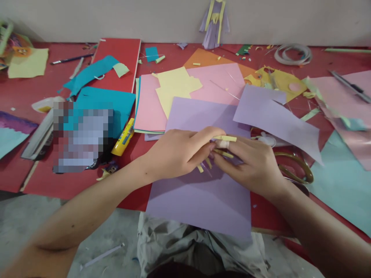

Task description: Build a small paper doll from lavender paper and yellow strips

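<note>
My left hand (182, 150) and my right hand (252, 160) meet over a large purple paper sheet (199, 200). Between them they pinch a small purple-and-yellow paper piece (225, 138) with narrow yellow strips. Fingers cover most of it, so its full shape is hidden. A pale band wraps one finger of my right hand. Against the wall at the back stands a purple paper dress (213, 29) with yellow trim. Beyond my hands, torn yellow paper (176, 87) lies over pink sheets (150, 108).
To the left are a yellow glue stick (123, 137), a blurred-out phone-like object (84, 141) and a box cutter (40, 135). Scissors (298, 168) lie partly under purple paper (278, 116) on the right. Another cutter (350, 87) and coiled clear tubing (292, 55) sit farther back.
</note>
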### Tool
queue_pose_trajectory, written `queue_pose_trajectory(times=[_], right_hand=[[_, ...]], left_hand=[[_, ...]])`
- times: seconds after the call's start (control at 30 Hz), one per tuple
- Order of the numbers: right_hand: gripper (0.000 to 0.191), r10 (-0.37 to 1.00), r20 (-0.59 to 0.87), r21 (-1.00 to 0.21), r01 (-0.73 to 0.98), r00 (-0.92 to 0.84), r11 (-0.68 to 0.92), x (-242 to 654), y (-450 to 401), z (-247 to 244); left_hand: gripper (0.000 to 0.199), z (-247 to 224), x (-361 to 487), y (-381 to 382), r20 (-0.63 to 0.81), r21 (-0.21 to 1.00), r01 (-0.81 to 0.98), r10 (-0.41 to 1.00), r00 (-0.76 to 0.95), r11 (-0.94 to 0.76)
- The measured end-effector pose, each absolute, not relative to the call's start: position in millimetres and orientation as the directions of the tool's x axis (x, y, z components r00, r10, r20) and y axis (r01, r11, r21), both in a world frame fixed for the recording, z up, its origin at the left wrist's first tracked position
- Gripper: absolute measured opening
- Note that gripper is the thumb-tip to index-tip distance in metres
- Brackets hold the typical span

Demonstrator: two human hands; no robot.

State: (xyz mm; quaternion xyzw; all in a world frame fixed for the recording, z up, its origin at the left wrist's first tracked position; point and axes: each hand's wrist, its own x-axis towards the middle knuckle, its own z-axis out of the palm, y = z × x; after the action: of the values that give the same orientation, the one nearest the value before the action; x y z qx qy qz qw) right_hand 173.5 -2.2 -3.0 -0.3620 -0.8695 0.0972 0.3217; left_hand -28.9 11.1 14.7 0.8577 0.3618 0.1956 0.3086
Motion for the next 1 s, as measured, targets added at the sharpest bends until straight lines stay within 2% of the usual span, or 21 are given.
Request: queue_pose_trajectory(times=[0.47, 1.0], right_hand=[[0.012, 0.700, 0.503, -0.447, 0.540, -0.508, 0.713, 171.0, -2.0, -0.9], [0.011, 0.703, 0.471, -0.420, 0.565, -0.533, 0.710, 173.0, -1.4, -2.3]], left_hand=[[0.030, 14.8, -29.4, 11.3, 0.118, 0.696, 0.486, 0.751, 0.649, -0.529], [0.029, 14.8, -29.4, 12.8, 0.092, 0.677, 0.509, 0.747, 0.658, -0.531]])
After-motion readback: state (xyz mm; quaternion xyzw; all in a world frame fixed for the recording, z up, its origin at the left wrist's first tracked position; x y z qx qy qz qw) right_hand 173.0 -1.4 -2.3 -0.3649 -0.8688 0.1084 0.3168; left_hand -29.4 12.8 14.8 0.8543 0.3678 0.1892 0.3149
